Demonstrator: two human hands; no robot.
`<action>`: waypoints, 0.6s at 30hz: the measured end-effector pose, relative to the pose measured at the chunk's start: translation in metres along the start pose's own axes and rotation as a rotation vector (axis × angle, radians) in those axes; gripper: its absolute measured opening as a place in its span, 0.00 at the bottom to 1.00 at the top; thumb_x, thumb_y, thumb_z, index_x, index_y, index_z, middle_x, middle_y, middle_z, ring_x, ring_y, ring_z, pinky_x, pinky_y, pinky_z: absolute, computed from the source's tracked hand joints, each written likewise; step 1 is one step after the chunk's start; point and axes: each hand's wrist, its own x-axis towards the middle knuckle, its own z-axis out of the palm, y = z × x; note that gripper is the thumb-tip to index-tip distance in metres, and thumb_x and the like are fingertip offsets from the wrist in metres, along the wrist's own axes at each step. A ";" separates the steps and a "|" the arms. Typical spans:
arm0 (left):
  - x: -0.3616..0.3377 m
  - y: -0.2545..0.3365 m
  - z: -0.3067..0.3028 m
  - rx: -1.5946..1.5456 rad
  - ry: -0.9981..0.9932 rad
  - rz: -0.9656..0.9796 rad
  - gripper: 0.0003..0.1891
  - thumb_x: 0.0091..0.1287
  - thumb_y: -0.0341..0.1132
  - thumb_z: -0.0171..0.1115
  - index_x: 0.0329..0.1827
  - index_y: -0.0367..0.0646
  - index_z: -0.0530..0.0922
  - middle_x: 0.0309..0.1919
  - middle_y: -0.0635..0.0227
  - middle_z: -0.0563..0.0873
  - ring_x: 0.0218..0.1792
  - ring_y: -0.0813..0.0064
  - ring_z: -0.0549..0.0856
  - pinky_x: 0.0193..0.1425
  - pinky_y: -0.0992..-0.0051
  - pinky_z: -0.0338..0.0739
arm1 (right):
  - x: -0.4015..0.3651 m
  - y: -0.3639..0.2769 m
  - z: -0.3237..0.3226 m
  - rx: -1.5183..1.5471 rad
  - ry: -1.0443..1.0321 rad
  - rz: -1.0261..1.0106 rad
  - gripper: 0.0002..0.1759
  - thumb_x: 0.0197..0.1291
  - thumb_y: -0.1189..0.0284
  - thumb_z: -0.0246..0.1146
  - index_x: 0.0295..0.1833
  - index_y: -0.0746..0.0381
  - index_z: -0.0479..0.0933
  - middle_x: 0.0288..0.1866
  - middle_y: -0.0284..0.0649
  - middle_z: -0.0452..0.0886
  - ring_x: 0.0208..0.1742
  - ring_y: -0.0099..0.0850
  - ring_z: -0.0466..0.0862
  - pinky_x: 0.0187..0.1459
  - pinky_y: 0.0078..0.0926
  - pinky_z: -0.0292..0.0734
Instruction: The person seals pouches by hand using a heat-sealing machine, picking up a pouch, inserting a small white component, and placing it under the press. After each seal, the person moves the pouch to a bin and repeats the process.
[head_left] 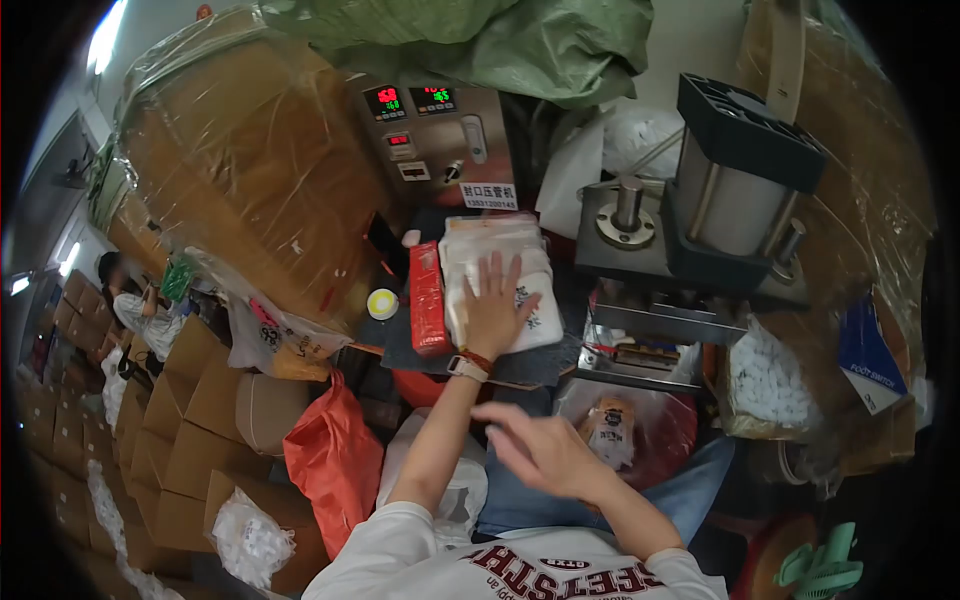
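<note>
My left hand (495, 305) lies flat, fingers spread, on a stack of white printed plastic bags (537, 285) on the dark work surface (400, 352). A long red box (427, 300) stands along the stack's left side. Lower down, over my lap, my right hand (545, 455) is in the air with its fingers apart and pointing left; nothing shows in it. Just past that hand, a clear bag holding a brown-and-white printed packet (610, 435) rests near my jeans (690, 485).
Behind the stack stands a metal control box (440, 150) with lit displays. To the right is a press with a large cylinder (735, 190) above a metal tray (640, 360). A yellow-and-white round item (382, 304), an orange-red bag (335, 465) and cartons (190, 420) are at left. Another person (145, 315) sits far left.
</note>
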 end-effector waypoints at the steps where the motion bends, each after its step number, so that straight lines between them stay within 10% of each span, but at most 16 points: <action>1: -0.006 -0.001 0.014 -0.047 -0.003 0.026 0.38 0.69 0.60 0.50 0.77 0.49 0.57 0.77 0.52 0.55 0.77 0.48 0.50 0.76 0.44 0.42 | -0.005 -0.033 -0.019 -0.060 -0.122 -0.167 0.17 0.66 0.72 0.58 0.59 0.61 0.73 0.31 0.45 0.80 0.30 0.45 0.83 0.29 0.36 0.77; 5: -0.022 0.007 0.008 -0.084 -0.038 -0.025 0.39 0.70 0.62 0.47 0.78 0.49 0.55 0.77 0.52 0.55 0.77 0.50 0.52 0.76 0.46 0.42 | -0.090 -0.075 -0.076 -0.417 -0.260 -0.399 0.15 0.63 0.72 0.62 0.55 0.62 0.76 0.23 0.35 0.72 0.20 0.35 0.76 0.22 0.31 0.71; 11: -0.054 0.027 -0.030 -0.044 0.083 0.000 0.38 0.68 0.58 0.53 0.75 0.45 0.60 0.76 0.54 0.58 0.76 0.49 0.54 0.74 0.44 0.46 | -0.185 -0.019 -0.091 -0.274 -0.376 -0.178 0.16 0.65 0.71 0.59 0.58 0.61 0.74 0.31 0.39 0.76 0.28 0.40 0.80 0.27 0.35 0.75; 14: -0.104 0.042 -0.035 -0.166 -0.181 0.050 0.38 0.65 0.61 0.56 0.72 0.45 0.66 0.75 0.54 0.59 0.75 0.49 0.56 0.73 0.43 0.49 | -0.115 -0.036 -0.033 -0.230 -0.401 -0.023 0.17 0.66 0.70 0.57 0.60 0.61 0.73 0.35 0.41 0.78 0.33 0.43 0.82 0.29 0.37 0.77; 18: -0.149 0.031 -0.018 -0.193 -0.128 0.223 0.30 0.56 0.37 0.67 0.65 0.48 0.73 0.64 0.61 0.76 0.66 0.53 0.73 0.65 0.57 0.71 | -0.115 0.033 0.023 0.000 -0.224 0.292 0.16 0.72 0.64 0.55 0.59 0.58 0.75 0.36 0.38 0.77 0.33 0.30 0.79 0.35 0.27 0.75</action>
